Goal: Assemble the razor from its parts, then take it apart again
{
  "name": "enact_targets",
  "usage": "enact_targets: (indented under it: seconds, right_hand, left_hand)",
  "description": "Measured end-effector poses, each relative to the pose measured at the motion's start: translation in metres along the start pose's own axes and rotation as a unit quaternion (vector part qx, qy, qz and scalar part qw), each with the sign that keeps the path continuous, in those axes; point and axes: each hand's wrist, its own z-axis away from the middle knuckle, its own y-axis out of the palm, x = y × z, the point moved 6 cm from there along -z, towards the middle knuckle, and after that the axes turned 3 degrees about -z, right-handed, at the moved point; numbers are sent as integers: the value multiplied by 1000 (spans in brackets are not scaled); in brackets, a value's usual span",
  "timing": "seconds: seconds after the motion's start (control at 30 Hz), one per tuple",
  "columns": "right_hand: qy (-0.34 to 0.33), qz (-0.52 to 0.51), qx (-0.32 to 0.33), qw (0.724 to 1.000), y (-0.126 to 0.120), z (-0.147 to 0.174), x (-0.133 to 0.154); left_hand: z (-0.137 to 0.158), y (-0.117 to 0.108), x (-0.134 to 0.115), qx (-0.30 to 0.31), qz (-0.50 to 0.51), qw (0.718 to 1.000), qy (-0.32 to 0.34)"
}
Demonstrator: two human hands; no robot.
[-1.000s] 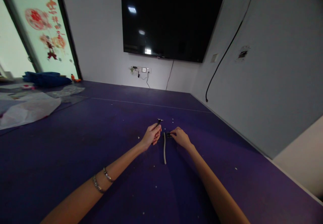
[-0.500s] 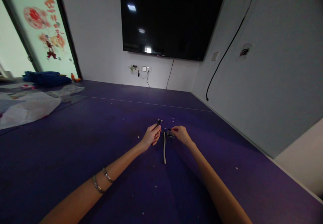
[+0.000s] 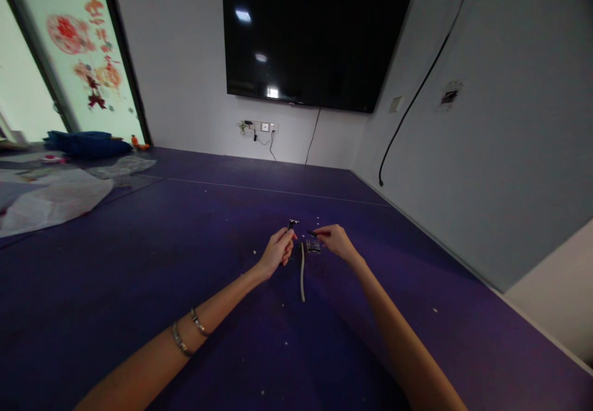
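Note:
My left hand (image 3: 277, 251) is closed around the handle of a black tool with a T-shaped metal head (image 3: 292, 222), much like a razor. The head points up and away from me. My right hand (image 3: 336, 240) pinches a small dark bar-shaped piece (image 3: 312, 233) between thumb and fingers. Just below that piece, a small dark, partly see-through case (image 3: 314, 246) lies on the purple floor (image 3: 194, 244); its contents are too small to make out. A short pale cord or tube (image 3: 302, 272) lies lengthwise between my hands.
Small white scraps lie scattered on the floor. At the far left are clear plastic sheeting (image 3: 55, 198) and a dark blue cloth heap (image 3: 86, 143). Ahead, a large black television (image 3: 315, 37) hangs on the wall. A black cable (image 3: 412, 99) dangles along the right wall.
My right hand has lifted slightly up from the case with the dark piece, baring more of the case. My left hand stays nearly still with the black tool.

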Motion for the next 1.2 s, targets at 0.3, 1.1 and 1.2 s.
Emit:
enact_targets:
  seconds: [0.3,1.1,1.2]
  right_hand:
    - [-117,-24,30,992,-20,6,47]
    - [-201,-79,19,976,-22,16,81]
    - [-206,-77,21,975,-22,17,83]
  left_hand:
    - [10,5,-7,-2,-92,992,91]
    - [14,13,-3,17,-141,983,119]
    - [14,13,-2,19,-140,983,120]
